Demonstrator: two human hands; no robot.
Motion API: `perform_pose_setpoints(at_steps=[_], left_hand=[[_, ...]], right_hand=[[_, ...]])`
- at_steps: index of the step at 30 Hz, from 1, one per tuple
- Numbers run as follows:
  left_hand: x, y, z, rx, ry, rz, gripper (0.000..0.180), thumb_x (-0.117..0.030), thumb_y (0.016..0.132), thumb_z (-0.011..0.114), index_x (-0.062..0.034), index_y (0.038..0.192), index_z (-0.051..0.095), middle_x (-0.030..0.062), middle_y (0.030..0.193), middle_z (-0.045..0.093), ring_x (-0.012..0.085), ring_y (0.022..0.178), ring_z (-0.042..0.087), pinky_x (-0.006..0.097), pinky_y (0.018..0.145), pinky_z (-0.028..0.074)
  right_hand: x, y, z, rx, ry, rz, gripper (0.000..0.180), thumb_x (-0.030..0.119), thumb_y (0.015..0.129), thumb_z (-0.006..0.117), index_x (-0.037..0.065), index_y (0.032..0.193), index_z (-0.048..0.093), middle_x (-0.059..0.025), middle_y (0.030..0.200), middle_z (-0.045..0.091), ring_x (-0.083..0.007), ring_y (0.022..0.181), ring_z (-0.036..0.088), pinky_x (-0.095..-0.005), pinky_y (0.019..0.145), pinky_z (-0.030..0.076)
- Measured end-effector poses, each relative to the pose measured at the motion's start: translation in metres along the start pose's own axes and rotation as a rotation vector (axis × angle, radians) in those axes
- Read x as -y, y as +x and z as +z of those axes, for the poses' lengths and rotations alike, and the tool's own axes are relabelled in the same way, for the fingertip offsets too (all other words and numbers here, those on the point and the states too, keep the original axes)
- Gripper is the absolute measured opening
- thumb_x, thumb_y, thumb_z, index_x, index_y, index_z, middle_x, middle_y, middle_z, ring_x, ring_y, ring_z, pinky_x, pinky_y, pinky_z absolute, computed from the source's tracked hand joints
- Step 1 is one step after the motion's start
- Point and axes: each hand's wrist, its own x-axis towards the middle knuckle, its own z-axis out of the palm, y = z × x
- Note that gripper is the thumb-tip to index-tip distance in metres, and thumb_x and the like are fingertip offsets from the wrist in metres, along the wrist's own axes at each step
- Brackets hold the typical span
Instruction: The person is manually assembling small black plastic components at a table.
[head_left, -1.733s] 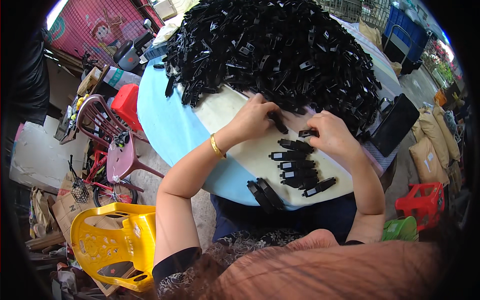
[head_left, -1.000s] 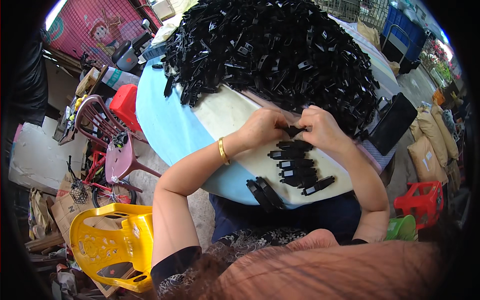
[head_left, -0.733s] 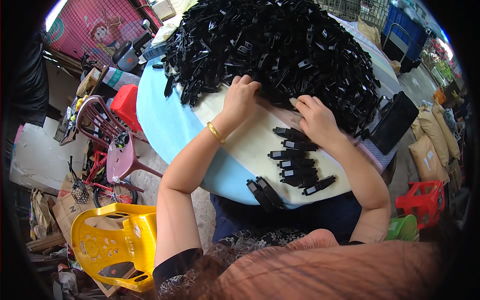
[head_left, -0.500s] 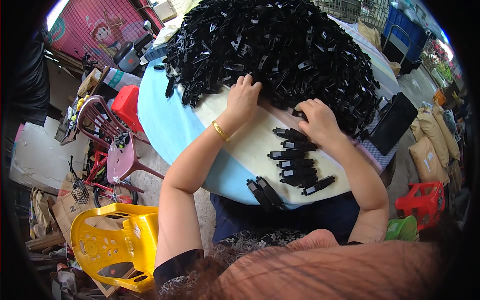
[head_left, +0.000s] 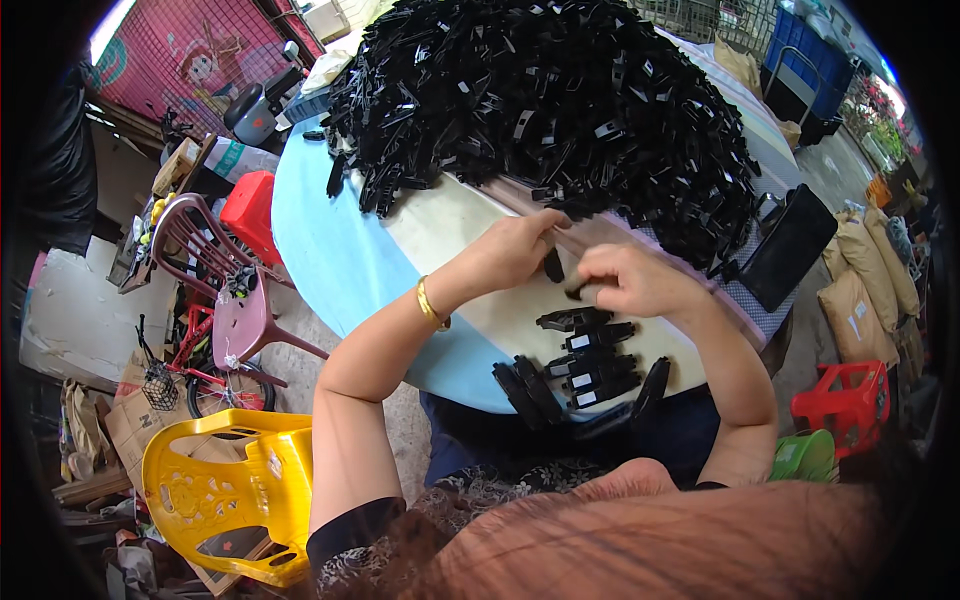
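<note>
A big heap of small black plastic parts (head_left: 540, 110) covers the far side of the round table. My left hand (head_left: 515, 250), a gold bangle on its wrist, pinches one black plastic part (head_left: 553, 266) that hangs below the fingertips. Just to its right, my right hand (head_left: 635, 282) is curled, with a dark piece (head_left: 576, 288) at its fingers, too blurred to make out fully. Nearer to me lies a stacked row of black parts (head_left: 600, 362). Two more black parts (head_left: 527, 390) rest side by side on its left, and another part (head_left: 652, 388) stands apart on its right.
The striped cloth on the table (head_left: 340, 250) is pale blue and cream. A black pouch (head_left: 790, 248) lies at its right edge. Around it are a yellow plastic chair (head_left: 235, 490), a pink chair (head_left: 245, 320), a red stool (head_left: 845, 405) and brown sacks (head_left: 860, 290).
Both hands have drawn back from the heap's edge toward me and closer together, and a black part now shows in the left. The row has shifted nearer, and its front pieces lie differently.
</note>
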Motion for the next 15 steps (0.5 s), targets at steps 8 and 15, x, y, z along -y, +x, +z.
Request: perform_pose_setpoints(at_steps=[8, 15], left_hand=[[0.029, 0.007, 0.018, -0.228, 0.237, 0.418, 0.025, -0.006, 0.067, 0.068, -0.0074, 0.092, 0.069, 0.0160, 0.095, 0.057, 0.0346, 0.091, 0.056, 0.040, 0.082, 0.047], [0.016, 0.002, 0.023, -0.171, 0.103, 0.286, 0.025, -0.009, 0.067, 0.071, -0.0028, 0.091, 0.068, 0.0147, 0.086, 0.063, 0.0304, 0.082, 0.062, 0.037, 0.073, 0.050]], right_hand=[[-0.004, 0.007, 0.006, -0.353, 0.464, 0.196, 0.028, 0.000, 0.088, 0.047, 0.001, 0.113, 0.060, -0.0024, 0.085, 0.062, -0.0102, 0.068, 0.055, -0.0227, 0.063, 0.045], [-0.004, 0.004, 0.005, -0.400, -0.103, 0.197, 0.014, 0.008, 0.082, 0.060, 0.000, 0.093, 0.064, -0.0103, 0.070, 0.062, -0.0273, 0.062, 0.061, -0.0361, 0.058, 0.047]])
